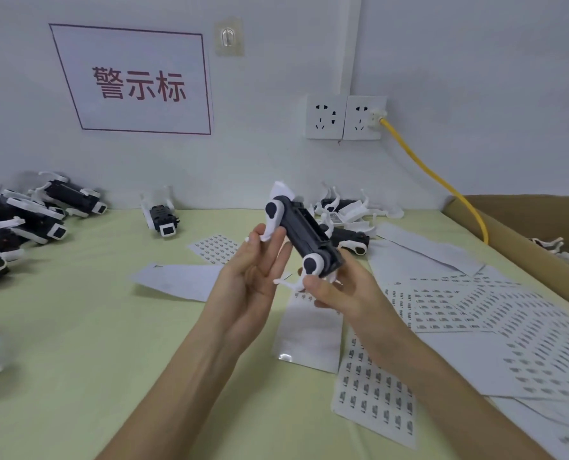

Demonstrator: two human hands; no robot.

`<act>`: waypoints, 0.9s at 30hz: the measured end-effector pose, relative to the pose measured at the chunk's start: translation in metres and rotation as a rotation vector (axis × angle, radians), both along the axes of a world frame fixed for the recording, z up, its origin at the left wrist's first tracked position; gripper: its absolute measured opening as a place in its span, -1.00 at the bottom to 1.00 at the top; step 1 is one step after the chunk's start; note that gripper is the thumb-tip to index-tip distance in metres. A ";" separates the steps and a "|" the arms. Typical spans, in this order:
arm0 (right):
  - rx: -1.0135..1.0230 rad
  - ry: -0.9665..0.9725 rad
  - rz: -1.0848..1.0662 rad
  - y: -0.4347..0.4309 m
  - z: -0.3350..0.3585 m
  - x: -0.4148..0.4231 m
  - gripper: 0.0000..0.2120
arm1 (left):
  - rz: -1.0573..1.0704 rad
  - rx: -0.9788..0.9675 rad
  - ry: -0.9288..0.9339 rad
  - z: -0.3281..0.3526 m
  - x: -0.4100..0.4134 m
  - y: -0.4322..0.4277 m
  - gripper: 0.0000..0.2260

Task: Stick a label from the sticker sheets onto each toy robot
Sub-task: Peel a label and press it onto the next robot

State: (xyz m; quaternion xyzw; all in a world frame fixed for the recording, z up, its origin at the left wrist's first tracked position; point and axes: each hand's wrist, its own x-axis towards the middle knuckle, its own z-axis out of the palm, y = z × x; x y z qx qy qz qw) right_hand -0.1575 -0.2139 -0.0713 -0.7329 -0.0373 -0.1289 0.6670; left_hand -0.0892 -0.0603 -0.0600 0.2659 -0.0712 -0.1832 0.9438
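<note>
A dark blue and white toy robot [304, 232] is held in the air above the table's middle, tilted, its long body running from upper left to lower right. My right hand [338, 290] grips its lower end, thumb on the white leg joint. My left hand [255, 270] is beside it with fingers nearly straight, fingertips touching a white leg at the upper end. Sticker sheets [482, 313] with rows of small dark labels lie spread at the right, and another sheet [374, 390] lies under my right forearm.
A pile of toy robots [27, 220] lies at the left; one robot [162, 215] sits alone by the wall, more robots [346, 215] behind the held one. A cardboard box [525, 220] stands at the right. A yellow cable [435, 177] runs from the wall socket. Blank backing sheets [177, 280] lie mid-table.
</note>
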 end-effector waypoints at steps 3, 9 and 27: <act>0.061 -0.016 -0.018 -0.001 -0.001 0.001 -0.35 | 0.017 0.139 -0.051 -0.003 0.002 0.000 -0.85; 0.049 -0.010 -0.051 -0.002 0.001 0.003 -0.48 | 0.064 0.258 -0.168 -0.007 0.007 0.000 -0.72; -0.084 -0.131 -0.053 -0.010 -0.002 0.001 -0.41 | -0.128 0.524 -0.304 -0.009 -0.008 -0.008 -0.42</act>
